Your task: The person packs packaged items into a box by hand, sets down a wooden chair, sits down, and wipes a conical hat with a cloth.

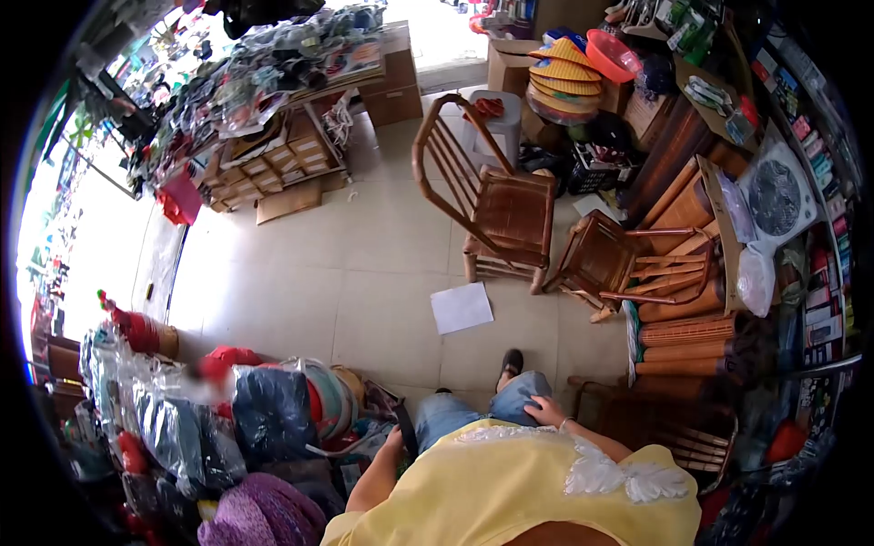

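- Right hand: on the jeans, grip loosely spread.
- Left hand: beside a black strap (can't tell its grip).
- Paper: on the floor, near a chair.

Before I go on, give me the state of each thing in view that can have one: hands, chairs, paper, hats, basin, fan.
Left hand: at a dark strap; grip unclear.
Right hand: resting on the jeans, fingers spread.
Larger chair: upright.
Smaller chair: upright.
Paper: flat on the floor.
Straw hats: stacked.
Red basin: tilted.
Fan: upright; cannot tell if running.
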A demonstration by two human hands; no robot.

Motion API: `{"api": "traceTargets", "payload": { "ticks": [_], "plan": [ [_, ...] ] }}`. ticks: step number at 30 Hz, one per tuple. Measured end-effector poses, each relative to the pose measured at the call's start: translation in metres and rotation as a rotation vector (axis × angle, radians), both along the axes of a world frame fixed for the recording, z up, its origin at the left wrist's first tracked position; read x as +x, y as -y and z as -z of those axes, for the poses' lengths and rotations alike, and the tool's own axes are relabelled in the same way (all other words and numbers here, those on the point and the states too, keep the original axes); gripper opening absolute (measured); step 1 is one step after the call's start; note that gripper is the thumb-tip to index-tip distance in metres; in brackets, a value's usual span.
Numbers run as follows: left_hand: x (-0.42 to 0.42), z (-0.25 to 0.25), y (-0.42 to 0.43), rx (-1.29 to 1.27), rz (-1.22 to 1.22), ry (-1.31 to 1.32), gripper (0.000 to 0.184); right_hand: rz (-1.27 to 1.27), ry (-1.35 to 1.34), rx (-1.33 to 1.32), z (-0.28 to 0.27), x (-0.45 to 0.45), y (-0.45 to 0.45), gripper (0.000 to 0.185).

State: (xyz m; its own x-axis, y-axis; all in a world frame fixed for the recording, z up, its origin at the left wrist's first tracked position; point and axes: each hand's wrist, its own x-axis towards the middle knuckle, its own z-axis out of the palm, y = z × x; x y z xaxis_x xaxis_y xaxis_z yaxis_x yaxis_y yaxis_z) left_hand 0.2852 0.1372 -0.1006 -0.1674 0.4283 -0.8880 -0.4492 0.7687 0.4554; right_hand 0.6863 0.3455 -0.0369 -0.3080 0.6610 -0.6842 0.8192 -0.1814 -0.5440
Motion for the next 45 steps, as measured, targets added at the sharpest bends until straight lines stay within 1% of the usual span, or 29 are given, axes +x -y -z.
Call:
{"api": "traceTargets", "payload": {
  "ticks": [1, 2, 3, 4, 5, 6, 7, 8, 10, 11, 12, 14, 16, 18, 19, 20, 21, 22, 24, 25, 26, 28, 29, 31, 32, 34, 36, 41, 45],
  "plan": [
    [-0.004, 0.006, -0.024, 0.001, 0.007, 0.001, 0.046, 0.027, -0.007, 0.039, -0.001, -0.005, -0.017, 0.063],
    [-0.013, 0.046, -0.038, 0.077, -0.139, 0.107, 0.041, 0.031, -0.005, 0.039, 0.005, -0.003, -0.035, 0.063],
    [-0.013, 0.065, -0.056, 0.155, -0.290, 0.213, 0.037, 0.023, -0.012, 0.024, 0.018, 0.002, -0.053, 0.059],
    [-0.008, 0.062, -0.079, 0.157, -0.289, 0.214, 0.037, 0.014, -0.020, 0.012, 0.025, 0.008, -0.071, 0.056],
    [0.000, 0.049, -0.108, 0.155, -0.320, 0.144, 0.021, 0.014, -0.019, 0.014, 0.025, 0.016, -0.090, 0.056],
    [0.011, 0.032, -0.137, 0.149, -0.349, 0.074, 0.010, 0.082, -0.025, 0.002, 0.026, 0.026, -0.106, 0.054],
    [0.029, 0.010, -0.177, 0.019, -0.459, -0.114, 0.008, 0.150, -0.032, -0.006, 0.028, 0.035, -0.123, 0.052],
    [0.022, 0.019, -0.211, 0.025, -0.456, -0.113, 0.008, 0.153, -0.033, 0.000, 0.031, 0.044, -0.142, 0.052],
    [-0.001, 0.066, -0.256, 0.184, -0.024, -0.683, 0.033, 0.215, -0.066, -0.021, 0.029, 0.066, -0.163, 0.048],
    [0.005, 0.028, -0.297, 0.121, -0.232, -0.569, 0.037, 0.243, -0.058, -0.050, 0.027, 0.074, -0.173, 0.046],
    [0.018, -0.043, -0.352, 0.065, -0.460, -0.471, 0.042, 0.240, -0.055, -0.056, 0.033, 0.083, -0.176, 0.046],
    [-0.012, -0.053, -0.423, 0.271, -0.435, -0.529, 0.044, 0.257, -0.070, -0.030, 0.055, 0.097, -0.174, 0.044],
    [-0.039, -0.079, -0.504, 0.479, -0.463, -0.602, 0.052, 0.296, -0.083, -0.039, 0.077, 0.102, -0.175, 0.043],
    [-0.059, -0.105, -0.578, 0.681, -0.462, -0.659, 0.061, 0.384, 0.006, -0.132, 0.065, 0.088, -0.191, 0.043],
    [-0.069, -0.110, -0.609, 0.681, -0.412, -0.723, 0.065, 0.373, 0.000, -0.142, 0.055, 0.077, -0.194, 0.043],
    [-0.079, -0.112, -0.641, 0.692, -0.363, -0.784, 0.068, 0.479, 0.022, -0.128, 0.046, 0.064, -0.204, 0.043],
    [-0.085, -0.109, -0.668, 0.699, -0.297, -0.842, 0.058, 0.580, 0.050, -0.105, 0.040, 0.054, -0.223, 0.044],
    [-0.089, -0.107, -0.687, 0.700, -0.239, -0.896, 0.049, 0.561, 0.053, -0.093, 0.048, 0.051, -0.234, 0.044],
    [-0.099, -0.108, -0.702, 0.484, -0.141, -0.885, 0.032, 0.537, 0.085, 0.023, 0.097, 0.055, -0.232, 0.042],
    [-0.101, -0.093, -0.705, 0.560, -0.177, -1.007, 0.030, 0.530, 0.095, 0.077, 0.109, 0.051, -0.239, 0.042],
    [-0.102, -0.099, -0.702, 0.552, -0.128, -1.033, 0.031, 0.515, 0.092, 0.079, 0.110, 0.047, -0.253, 0.042],
    [-0.101, -0.123, -0.696, 0.523, -0.120, -0.865, 0.032, 0.569, 0.123, -0.022, 0.106, 0.033, -0.273, 0.040],
    [-0.104, -0.113, -0.696, 0.505, -0.102, -0.902, 0.033, 0.566, 0.119, -0.024, 0.087, 0.019, -0.286, 0.040],
    [-0.106, -0.103, -0.697, 0.500, -0.106, -0.965, 0.032, 0.557, 0.100, 0.106, 0.043, -0.002, -0.312, 0.038],
    [-0.105, -0.099, -0.697, 0.511, -0.117, -0.994, 0.031, 0.563, 0.106, 0.107, 0.042, -0.008, -0.322, 0.038],
    [-0.103, -0.110, -0.699, 0.489, -0.157, -0.899, 0.035, 0.444, -0.043, 0.272, 0.046, -0.009, -0.339, 0.037],
    [-0.104, -0.113, -0.704, 0.487, -0.219, -0.847, 0.032, 0.408, -0.011, 0.251, 0.034, -0.015, -0.352, 0.035],
    [-0.114, -0.124, -0.729, 0.552, -0.247, -0.840, 0.030, 0.434, -0.026, 0.246, 0.024, -0.013, -0.372, 0.034],
    [-0.138, -0.118, -0.752, 0.527, -0.235, -0.830, 0.030, 0.434, 0.035, 0.192, 0.012, -0.003, -0.387, 0.035]
  ]
}}
